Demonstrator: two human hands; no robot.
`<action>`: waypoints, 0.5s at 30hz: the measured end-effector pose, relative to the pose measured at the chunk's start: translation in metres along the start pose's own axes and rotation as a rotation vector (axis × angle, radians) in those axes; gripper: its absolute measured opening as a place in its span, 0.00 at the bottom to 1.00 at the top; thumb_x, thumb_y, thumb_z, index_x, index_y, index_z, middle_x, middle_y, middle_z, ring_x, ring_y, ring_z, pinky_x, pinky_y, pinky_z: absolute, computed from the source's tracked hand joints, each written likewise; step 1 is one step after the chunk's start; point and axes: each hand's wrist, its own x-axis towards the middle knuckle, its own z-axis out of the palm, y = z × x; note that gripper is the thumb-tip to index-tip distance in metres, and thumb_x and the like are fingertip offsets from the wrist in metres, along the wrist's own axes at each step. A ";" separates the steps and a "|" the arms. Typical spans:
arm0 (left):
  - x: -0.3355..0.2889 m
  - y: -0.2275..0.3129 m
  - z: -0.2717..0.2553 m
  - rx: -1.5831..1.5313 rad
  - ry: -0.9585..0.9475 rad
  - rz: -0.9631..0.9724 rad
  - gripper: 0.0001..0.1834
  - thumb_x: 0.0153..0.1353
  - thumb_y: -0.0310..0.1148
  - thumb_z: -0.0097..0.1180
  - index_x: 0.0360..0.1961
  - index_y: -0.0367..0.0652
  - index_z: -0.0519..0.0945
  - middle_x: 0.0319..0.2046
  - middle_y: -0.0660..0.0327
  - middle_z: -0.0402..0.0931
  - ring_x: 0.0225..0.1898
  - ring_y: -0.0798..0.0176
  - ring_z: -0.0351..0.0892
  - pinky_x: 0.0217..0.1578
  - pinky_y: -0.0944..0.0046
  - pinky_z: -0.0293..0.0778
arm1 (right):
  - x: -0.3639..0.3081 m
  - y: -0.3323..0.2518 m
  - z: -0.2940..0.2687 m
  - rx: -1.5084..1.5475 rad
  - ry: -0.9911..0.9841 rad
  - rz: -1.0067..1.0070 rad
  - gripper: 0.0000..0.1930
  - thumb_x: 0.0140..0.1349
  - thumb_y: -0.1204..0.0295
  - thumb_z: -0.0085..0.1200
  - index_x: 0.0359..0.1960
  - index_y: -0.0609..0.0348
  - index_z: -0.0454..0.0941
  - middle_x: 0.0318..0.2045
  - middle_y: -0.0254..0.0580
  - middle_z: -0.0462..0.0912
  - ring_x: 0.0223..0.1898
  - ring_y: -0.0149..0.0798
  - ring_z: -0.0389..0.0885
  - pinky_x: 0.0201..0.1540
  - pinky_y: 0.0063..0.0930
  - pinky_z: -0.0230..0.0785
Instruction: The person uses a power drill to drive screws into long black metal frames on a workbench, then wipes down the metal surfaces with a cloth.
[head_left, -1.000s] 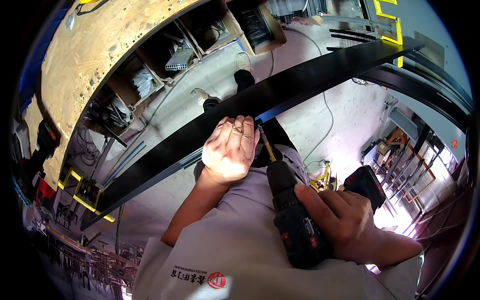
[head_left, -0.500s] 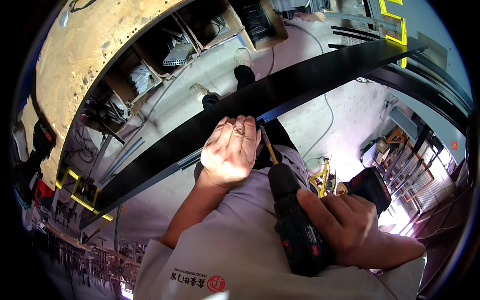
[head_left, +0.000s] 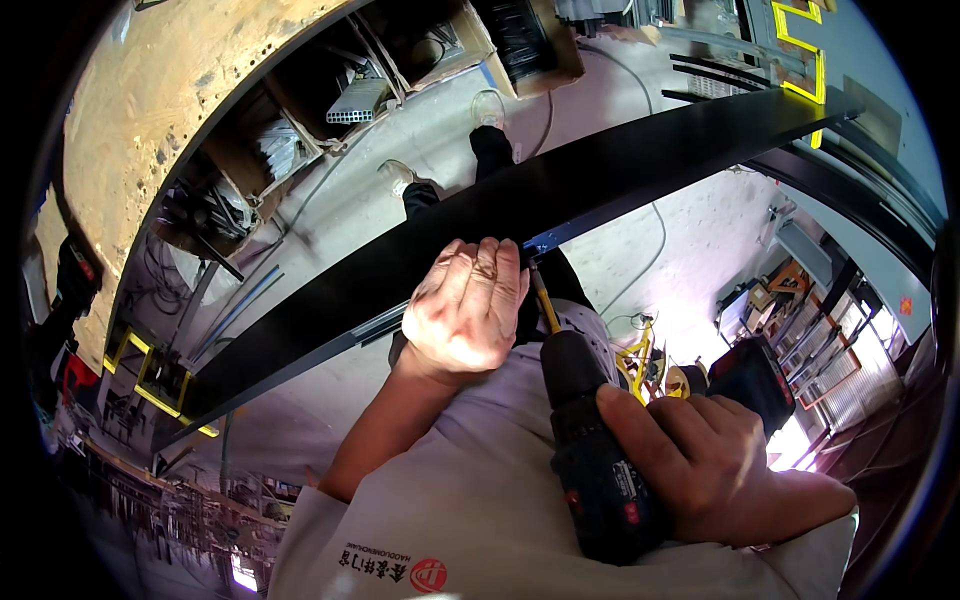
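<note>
Right grip: the right hand (head_left: pixel 690 450) is clamped on the handle of a dark cordless drill (head_left: pixel 605 470), battery end just right of the grip.
Bit: a gold-coloured driver bit (head_left: pixel 545 302) runs ahead of the right grip, its tip at the beam's near edge (whether it touches, I cannot tell).
Left grip: the left hand (head_left: pixel 465 310) lies over that edge, just left of the bit tip, fingers together; the thumb is hidden, so I cannot tell if it pinches anything.
Black beam: the long black beam (head_left: pixel 600 175) lies under the left grip's fingertips, stretching well out to both sides.
Bit work, done well: I would line the drill up with the bit, press squarely and run it slowly, the left grip bracing the beam (fingers clear of the tip, should it slip).
Yellow supports: one yellow support (head_left: pixel 158 400) stands far left of the left grip, another yellow support (head_left: pixel 821 75) far right, beyond the right grip.
Beyond the beam: cardboard boxes (head_left: pixel 562 60) on the floor (head_left: pixel 345 215), ahead of both grips; the wooden counter (head_left: pixel 190 90) is farther off, ahead-left.
</note>
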 end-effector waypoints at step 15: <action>-0.003 0.012 -0.008 0.049 -0.037 -0.033 0.16 0.52 0.28 0.70 0.42 0.36 0.82 0.34 0.55 0.83 0.34 0.52 0.84 0.35 0.56 0.82 | -0.035 -0.013 -0.039 0.090 0.116 -0.007 0.39 0.50 0.65 0.71 0.67 0.58 0.71 0.36 0.52 0.86 0.35 0.58 0.88 0.35 0.46 0.78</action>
